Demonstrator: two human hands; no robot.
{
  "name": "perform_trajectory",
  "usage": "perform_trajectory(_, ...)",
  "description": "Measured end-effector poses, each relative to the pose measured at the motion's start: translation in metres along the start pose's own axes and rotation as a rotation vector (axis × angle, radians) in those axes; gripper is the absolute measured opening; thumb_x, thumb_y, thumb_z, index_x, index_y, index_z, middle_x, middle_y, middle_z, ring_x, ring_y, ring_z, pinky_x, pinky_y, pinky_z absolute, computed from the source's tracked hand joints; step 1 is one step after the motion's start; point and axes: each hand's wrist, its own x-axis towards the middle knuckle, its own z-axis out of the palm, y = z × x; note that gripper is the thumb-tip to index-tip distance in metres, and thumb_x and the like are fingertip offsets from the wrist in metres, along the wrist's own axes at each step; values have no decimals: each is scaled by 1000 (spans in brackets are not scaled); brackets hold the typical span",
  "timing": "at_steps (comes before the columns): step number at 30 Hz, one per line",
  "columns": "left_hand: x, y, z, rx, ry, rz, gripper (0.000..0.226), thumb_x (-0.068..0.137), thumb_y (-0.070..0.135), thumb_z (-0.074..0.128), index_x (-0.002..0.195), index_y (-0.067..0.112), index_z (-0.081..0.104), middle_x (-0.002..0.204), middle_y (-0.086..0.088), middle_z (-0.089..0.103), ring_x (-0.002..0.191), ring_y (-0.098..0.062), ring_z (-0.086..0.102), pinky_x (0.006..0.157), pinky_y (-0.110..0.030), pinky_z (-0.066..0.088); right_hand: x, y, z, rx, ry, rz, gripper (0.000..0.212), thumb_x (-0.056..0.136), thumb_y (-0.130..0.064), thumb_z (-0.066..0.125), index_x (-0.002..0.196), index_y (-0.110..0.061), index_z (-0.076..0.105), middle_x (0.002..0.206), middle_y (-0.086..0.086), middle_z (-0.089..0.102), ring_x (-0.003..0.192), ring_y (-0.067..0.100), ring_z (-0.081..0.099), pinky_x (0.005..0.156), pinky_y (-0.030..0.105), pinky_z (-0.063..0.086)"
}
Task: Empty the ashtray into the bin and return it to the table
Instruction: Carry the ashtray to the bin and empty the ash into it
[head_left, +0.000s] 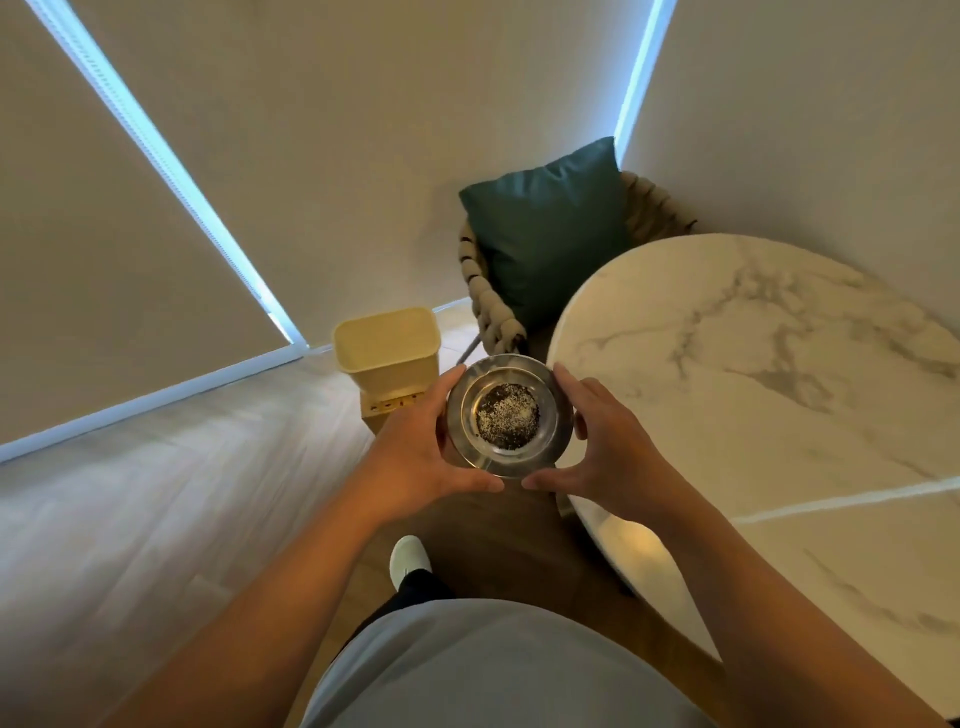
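Both hands, left hand (421, 457) and right hand (608, 457), clamp the full ashtray (508, 415), with the bin (387, 343) just far-left.

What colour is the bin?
Pale yellow bin, clearest in the head view.

Bin (387, 345) mouth open, unobstructed from above. Floor (156, 493) left of it bare. Right: table (779, 389) edge and chair (493, 317) (cushion (545, 228) on it) stand close.

Pale wood floor (156, 509), beige blinds (104, 234) w/ light strips, woven chair (488, 312), teal cushion (550, 228).
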Motion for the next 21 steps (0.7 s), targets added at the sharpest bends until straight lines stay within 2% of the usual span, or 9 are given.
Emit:
perform_trajectory(3,-4,-21,-26,-26,46,-26,112,50,49,93,143,42,31,122,21,57,105,-1,57,87,-23,48,32,-20,16,28,-46,-43,117,59,-40,90,151,-15,23,115,-9,45,93,-6,43,83,8,37)
perform_trajectory(5,-2,-34,-46,-35,69,-47,110,51,50,92,142,45,30,119,22,58,97,2,57,81,-17,47,53,-38,22,50,-77,-78,114,60,-40,90,150,-15,25,118,-5,47,101,1,43,93,21,43)
perform_trajectory(7,9,-74,-104,-32,126,-101,113,52,53,91,146,40,28,116,21,59,90,4,58,79,-15,46,113,-73,52,77,-111,-83,113,60,-41,89,150,-16,25,120,-5,47,108,7,45,99,32,45)
perform_trajectory(8,10,-76,-105,-11,124,-102,116,52,54,91,148,38,27,114,22,59,88,5,58,79,-14,47,114,-80,51,79,-120,-86,114,60,-41,89,151,-15,24,124,-2,48,114,11,46,102,35,45)
perform_trajectory(10,18,-99,-133,-7,122,-123,118,51,56,90,149,37,26,113,24,57,88,5,58,81,-15,49,146,-93,69,93,-141,-71,117,62,-39,89,152,-12,19,134,4,47,124,17,45,106,37,43)
perform_trajectory(14,21,-105,-133,7,114,-100,117,52,56,89,149,37,26,118,18,60,93,-4,61,84,-18,52,150,-88,77,83,-123,-92,115,64,-40,87,152,-11,20,136,6,47,125,17,46,105,29,42)
perform_trajectory(17,29,-115,-147,-19,112,-96,117,49,61,87,146,42,27,105,30,58,90,10,58,73,-6,46,165,-90,84,73,-119,-102,118,62,-46,86,152,-12,19,132,3,48,112,6,44,96,23,45)
perform_trajectory(19,37,-125,-162,-30,110,-102,116,48,62,87,146,44,27,103,32,58,90,12,58,71,-4,45,181,-97,92,65,-133,-104,120,60,-51,85,152,-12,19,125,-3,47,99,-6,38,86,10,39)
perform_trajectory(21,41,-134,-172,-42,105,-96,115,48,61,88,144,46,28,100,35,59,91,14,57,70,-3,45,193,-102,98,67,-143,-115,122,59,-58,81,152,-11,19,114,-12,42,94,-14,39,76,5,35)
